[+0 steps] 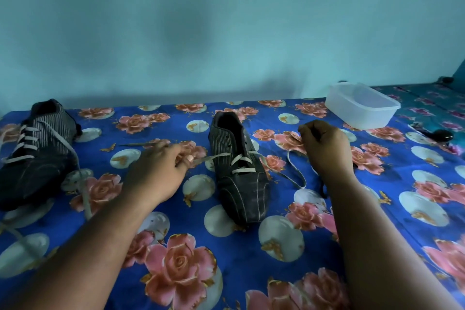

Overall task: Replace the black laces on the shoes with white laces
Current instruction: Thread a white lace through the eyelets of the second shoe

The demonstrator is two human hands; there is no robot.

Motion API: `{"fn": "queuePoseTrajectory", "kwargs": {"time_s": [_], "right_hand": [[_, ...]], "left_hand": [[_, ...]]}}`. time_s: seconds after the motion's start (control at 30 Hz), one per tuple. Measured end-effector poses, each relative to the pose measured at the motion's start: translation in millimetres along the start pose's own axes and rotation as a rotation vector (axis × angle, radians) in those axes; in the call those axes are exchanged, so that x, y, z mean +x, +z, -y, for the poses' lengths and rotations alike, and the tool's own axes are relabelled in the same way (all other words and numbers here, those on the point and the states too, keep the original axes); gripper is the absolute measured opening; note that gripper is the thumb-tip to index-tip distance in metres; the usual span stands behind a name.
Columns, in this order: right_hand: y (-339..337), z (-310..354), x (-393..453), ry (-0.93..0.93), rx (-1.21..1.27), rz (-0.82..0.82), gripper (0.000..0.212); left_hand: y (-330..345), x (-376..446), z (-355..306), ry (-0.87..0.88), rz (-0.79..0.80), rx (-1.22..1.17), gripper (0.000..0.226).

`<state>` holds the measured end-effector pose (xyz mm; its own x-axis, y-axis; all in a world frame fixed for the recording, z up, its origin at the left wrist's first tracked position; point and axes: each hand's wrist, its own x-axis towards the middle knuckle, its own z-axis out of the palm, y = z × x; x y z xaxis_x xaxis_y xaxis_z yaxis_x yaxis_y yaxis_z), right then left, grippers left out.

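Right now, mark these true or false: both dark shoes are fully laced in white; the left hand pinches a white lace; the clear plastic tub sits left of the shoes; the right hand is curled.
1. Both shoes fully laced: false. The dark striped shoe in the middle has white lace only through its lower eyelets; the dark shoe on the left has more rows.
2. Left hand pinches a lace end: true.
3. Translucent plastic tub left: false. It sits far right.
4. Right hand curled: true.

Single head-worn wide-angle view, looking forward and down over a floral bedsheet (251, 259) toward a teal wall (201, 20). Close enough for both forearms to fill the lower frame, with edges bent by the lens
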<state>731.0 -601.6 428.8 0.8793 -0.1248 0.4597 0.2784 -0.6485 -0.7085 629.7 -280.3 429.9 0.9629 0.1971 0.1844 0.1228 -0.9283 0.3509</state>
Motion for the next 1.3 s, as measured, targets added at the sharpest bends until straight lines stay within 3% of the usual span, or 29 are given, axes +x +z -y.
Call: {"fn": "queuePoseTrajectory", "kwargs": {"time_s": [0.1, 0.23, 0.37, 0.53, 0.63, 0.7, 0.77, 0.83, 1.0, 1.17, 1.3], "right_hand": [[2.2, -9.8, 1.1, 0.084, -0.276, 0.029, 0.016], [-4.4, -13.0, 0.8, 0.19, -0.513, 0.031, 0.025], [-5.2, -14.1, -0.4, 0.222, -0.699, 0.247, 0.029], [0.5, -1.4, -1.6, 0.066, -0.647, 0.376, 0.014], [0.4, 3.8, -1.1, -0.009, -0.607, 0.453, 0.015], [-2.3, 2.1, 1.4, 0.05, -0.421, 0.318, 0.017], [-4.7, -2.8, 3.8, 0.098, -0.263, 0.079, 0.018], [-2.5, -5.8, 3.8, 0.111, -0.314, -0.004, 0.019], [15.4, -4.4, -0.4, 0.134, -0.641, 0.289, 0.038], [14.3, 6.6, -6.8, 0.038, -0.704, 0.377, 0.025], [0.1, 20.9, 0.1, 0.043, -0.722, 0.35, 0.026]], "left_hand": [[5.0, 6.9, -17.3, 0.023, -0.048, -0.195, 0.033], [18.7, 14.1, -50.0, -0.044, -0.044, -0.382, 0.051], [33.5, 13.4, -63.1, -0.107, -0.107, -0.442, 0.067], [39.5, 9.8, -66.8, -0.092, -0.132, -0.497, 0.064], [37.7, 8.1, -71.0, -0.05, -0.131, -0.522, 0.06], [37.2, 8.1, -71.9, -0.075, -0.147, -0.554, 0.057], [38.4, 8.6, -73.4, -0.091, -0.172, -0.582, 0.058], [39.4, 8.8, -75.8, -0.091, -0.19, -0.587, 0.057], [41.6, 10.4, -76.1, -0.117, -0.186, -0.589, 0.058], [37.2, 9.7, -77.9, -0.148, -0.185, -0.573, 0.058], [37.5, 10.2, -78.4, -0.142, -0.186, -0.514, 0.056]]}}
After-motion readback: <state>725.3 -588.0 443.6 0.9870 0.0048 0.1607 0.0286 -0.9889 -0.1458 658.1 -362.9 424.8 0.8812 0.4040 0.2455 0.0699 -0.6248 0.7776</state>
